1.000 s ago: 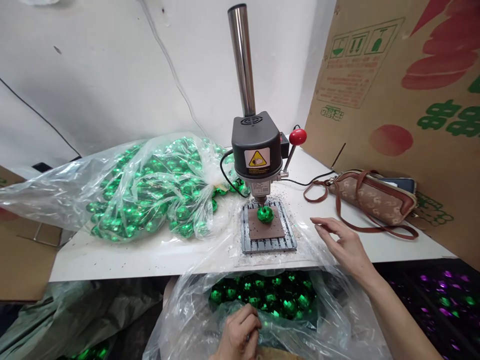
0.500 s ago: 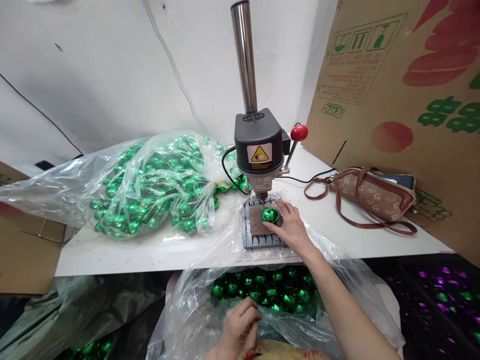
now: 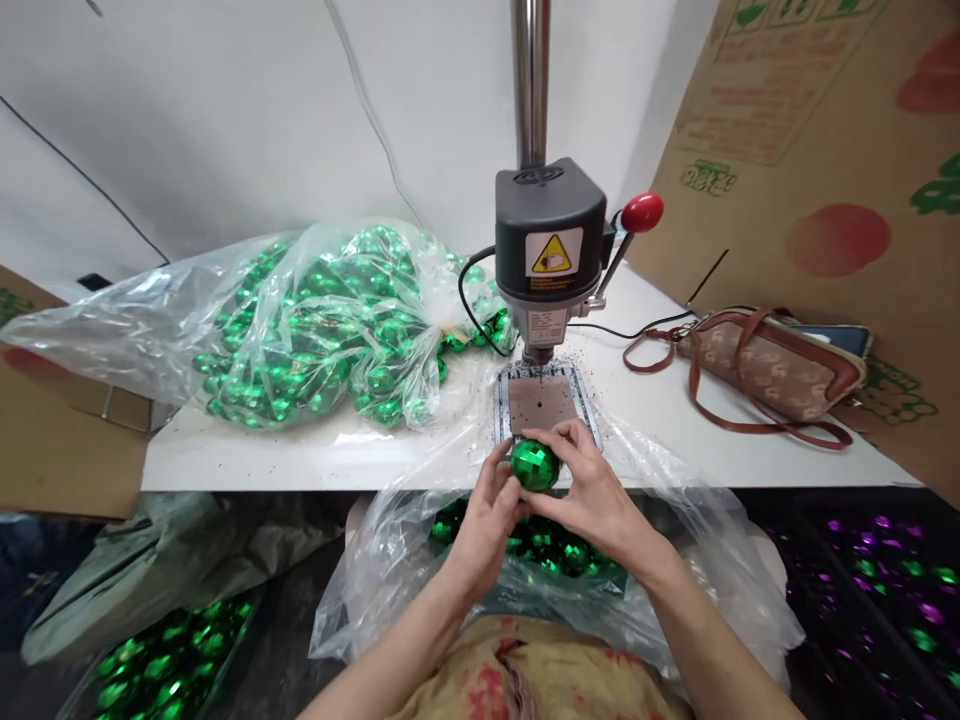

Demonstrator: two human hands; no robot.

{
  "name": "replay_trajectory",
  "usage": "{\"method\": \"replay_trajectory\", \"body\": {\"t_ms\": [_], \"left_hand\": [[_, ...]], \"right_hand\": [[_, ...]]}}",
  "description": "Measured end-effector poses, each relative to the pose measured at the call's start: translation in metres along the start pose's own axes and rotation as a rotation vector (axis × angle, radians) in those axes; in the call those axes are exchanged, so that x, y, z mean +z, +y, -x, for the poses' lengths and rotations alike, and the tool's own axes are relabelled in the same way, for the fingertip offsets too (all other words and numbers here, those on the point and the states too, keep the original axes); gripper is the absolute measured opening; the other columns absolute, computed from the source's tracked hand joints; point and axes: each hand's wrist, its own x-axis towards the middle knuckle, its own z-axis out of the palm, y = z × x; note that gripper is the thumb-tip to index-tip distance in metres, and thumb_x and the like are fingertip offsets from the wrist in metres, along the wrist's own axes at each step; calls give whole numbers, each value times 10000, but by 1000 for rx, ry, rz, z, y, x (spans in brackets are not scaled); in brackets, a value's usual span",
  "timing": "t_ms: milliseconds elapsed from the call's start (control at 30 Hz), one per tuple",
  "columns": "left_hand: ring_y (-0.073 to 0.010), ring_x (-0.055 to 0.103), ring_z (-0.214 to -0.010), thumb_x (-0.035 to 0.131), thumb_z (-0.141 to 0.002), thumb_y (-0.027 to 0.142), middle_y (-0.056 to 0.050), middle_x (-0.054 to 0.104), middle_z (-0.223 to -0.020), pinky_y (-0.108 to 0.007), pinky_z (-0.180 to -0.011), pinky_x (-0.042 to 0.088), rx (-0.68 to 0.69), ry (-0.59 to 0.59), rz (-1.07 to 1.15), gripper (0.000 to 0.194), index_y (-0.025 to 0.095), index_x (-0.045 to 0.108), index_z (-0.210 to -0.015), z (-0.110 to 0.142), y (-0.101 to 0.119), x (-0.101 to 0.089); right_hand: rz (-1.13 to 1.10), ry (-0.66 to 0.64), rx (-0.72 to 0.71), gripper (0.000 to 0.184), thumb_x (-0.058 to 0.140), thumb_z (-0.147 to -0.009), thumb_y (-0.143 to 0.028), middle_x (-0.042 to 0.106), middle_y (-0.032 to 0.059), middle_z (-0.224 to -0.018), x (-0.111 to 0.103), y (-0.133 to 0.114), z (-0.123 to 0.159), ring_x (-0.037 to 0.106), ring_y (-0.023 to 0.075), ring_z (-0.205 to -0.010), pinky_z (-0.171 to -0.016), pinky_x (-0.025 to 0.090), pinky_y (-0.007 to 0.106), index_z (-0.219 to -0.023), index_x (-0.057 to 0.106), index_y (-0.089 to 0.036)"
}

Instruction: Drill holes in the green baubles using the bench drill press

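A shiny green faceted ball ornament (image 3: 535,466) is between my two hands, just in front of the drill press. My right hand (image 3: 589,488) is closed around its right side, thumb below and fingers above. My left hand (image 3: 489,518) is curled at the ball's left side, fingertips against it; whether something small is also pinched there I cannot tell. Beyond the ball stands the small drill press (image 3: 551,235). Its base plate carries a brown board (image 3: 541,400) with a small dark hole. More green balls (image 3: 551,552) lie in a clear plastic bag (image 3: 382,560) below my hands.
A large clear bag of green balls (image 3: 300,330) lies on the left of the white table (image 3: 247,462). To the right are a brown handbag (image 3: 780,362) and a big cardboard box (image 3: 810,150). Dark shavings surround the press base. Purple and green balls (image 3: 892,590) show at lower right.
My right hand has brought the green ball from the board under the drill back toward me. My left hand has risen from the lap bag to meet it. The view has tilted down.
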Motion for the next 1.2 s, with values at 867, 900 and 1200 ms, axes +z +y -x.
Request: {"method": "replay_trajectory", "body": {"t_ms": [867, 900, 1200], "left_hand": [[-146, 724, -841, 612, -977, 286, -59, 767, -947, -257, -804, 575, -382, 79, 658, 193, 122, 689, -1045, 0, 14, 17], [-141, 716, -835, 637, -960, 285, -48, 760, -948, -254, -797, 573, -365, 69, 653, 184, 136, 685, -1058, 1, 13, 16], [-152, 674, -669, 583, -970, 408, -155, 740, -857, -232, -642, 557, -499, 2, 593, 327, 93, 666, -1008, -1, 9, 7]], "right_hand": [[-90, 204, -62, 427, 755, -788, -448, 600, 71, -1019, 7, -17, 15, 649, 155, -974, -825, 592, 278, -1163, 725, -248], [-106, 213, -56, 380, 739, -805, -441, 610, 64, -1002, 7, -18, 15, 653, 148, -962, -818, 588, 269, -1134, 737, -251], [-157, 318, 61, 220, 543, -962, -302, 677, 10, -807, 8, 3, 13, 646, 92, -758, -744, 528, 238, -1024, 738, -220]]}}
